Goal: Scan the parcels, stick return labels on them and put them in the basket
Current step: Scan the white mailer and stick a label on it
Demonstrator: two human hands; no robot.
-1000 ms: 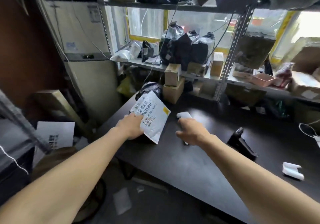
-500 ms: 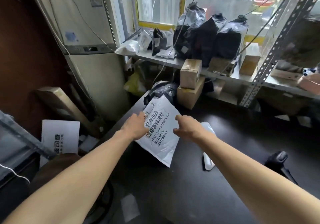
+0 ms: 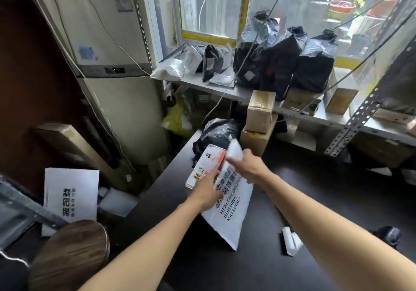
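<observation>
White plastic of the mailer parcel (image 3: 227, 209) had slid nearer along the tabletop (image 3: 315, 200), baring an orange-edged parcel (image 3: 208, 164) beneath. The right hand (image 3: 245, 166) pinched the mailer's top in a narrow grip; the left hand (image 3: 207, 188) pressed flat, holding nothing. Scanning probably came next.

White parcel (image 3: 231, 212) with black lettering; black table (image 3: 315, 200)

Left hand (image 3: 208, 188) hid part of the white printed mailer bag (image 3: 234, 209); its top corner was motion-blurred at the right hand (image 3: 248, 166). Black handheld scanner (image 3: 388, 234) mostly behind forearm.
</observation>
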